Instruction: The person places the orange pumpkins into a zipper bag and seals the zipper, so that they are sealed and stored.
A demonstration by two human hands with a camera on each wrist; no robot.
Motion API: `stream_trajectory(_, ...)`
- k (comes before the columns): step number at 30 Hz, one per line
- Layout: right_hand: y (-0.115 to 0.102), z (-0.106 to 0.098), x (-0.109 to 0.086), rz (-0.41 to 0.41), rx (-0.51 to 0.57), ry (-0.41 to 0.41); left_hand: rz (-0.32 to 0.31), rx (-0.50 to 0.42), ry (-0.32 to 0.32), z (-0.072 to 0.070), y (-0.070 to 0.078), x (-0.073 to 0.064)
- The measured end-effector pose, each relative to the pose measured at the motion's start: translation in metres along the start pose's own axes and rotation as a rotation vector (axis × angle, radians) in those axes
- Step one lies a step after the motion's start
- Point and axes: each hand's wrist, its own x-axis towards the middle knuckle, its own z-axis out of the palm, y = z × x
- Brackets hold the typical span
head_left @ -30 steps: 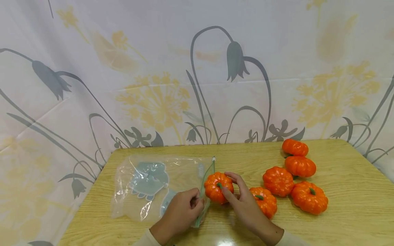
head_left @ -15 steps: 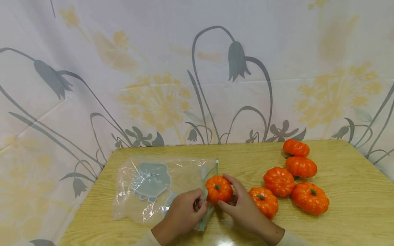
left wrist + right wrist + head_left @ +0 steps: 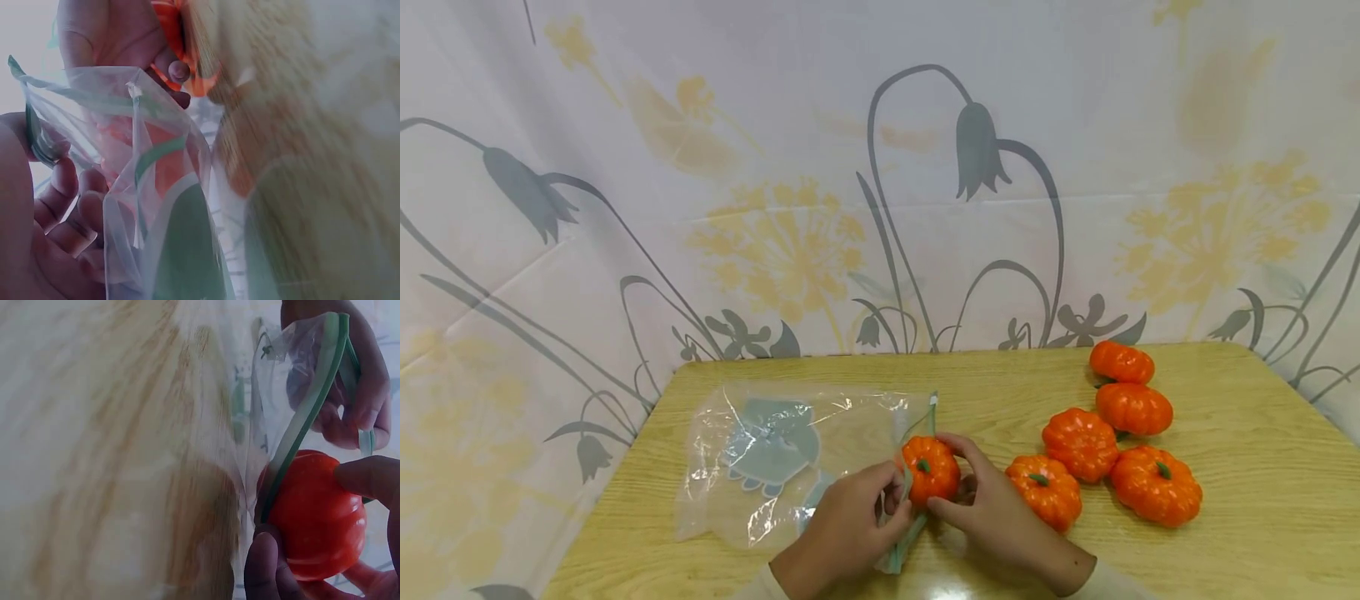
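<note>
A clear zip bag (image 3: 850,425) with a green-edged mouth and pale blue printed shapes lies on the table, its mouth facing right. My left hand (image 3: 853,517) pinches the near lip of that mouth between thumb and fingers, as the left wrist view also shows. An orange toy pumpkin (image 3: 931,473) with a green stem sits at the bag's opening, its left side partly inside. My right hand (image 3: 988,500) holds it from the right, thumb in front and fingers behind. In the right wrist view the green zip strip (image 3: 309,419) crosses the left side of the pumpkin (image 3: 319,519).
Several more orange pumpkins stand on the right of the wooden table (image 3: 1255,433); the nearest pumpkin (image 3: 1043,492) is close beside my right wrist. Another pumpkin (image 3: 1122,362) lies near the table's back edge. A flower-patterned cloth (image 3: 775,167) hangs behind.
The right hand has brought the pumpkin slightly down and against the bag's mouth, its left side now within the opening. The left hand has drawn the lip toward the pumpkin.
</note>
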Motion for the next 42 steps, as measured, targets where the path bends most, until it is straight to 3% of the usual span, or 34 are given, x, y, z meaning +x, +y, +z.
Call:
stream_trajectory(17,0.0041,-0.0029,0.0042,0.019,-0.014,0.041,0.037,-0.043,-0.098,0.0001,0.0009,-0.0013)
stream_trajectory(23,0.0067,-0.0050,0.0053,0.032,0.031,0.046,0.048,-0.034,-0.133,0.0024,-0.0008,-0.0031)
stream_trajectory(28,0.0065,-0.0060,0.0047,0.017,0.059,0.056,0.067,-0.019,-0.130,0.0028,-0.0012,-0.0032)
stream_trajectory(38,0.0084,-0.0055,0.0049,-0.001,-0.035,0.087,0.087,0.002,-0.122,0.0028,-0.0007,-0.0043)
stream_trajectory(42,0.0081,-0.0054,0.0061,0.019,-0.017,0.090,0.086,-0.008,-0.124,0.0025,-0.0004,-0.0043)
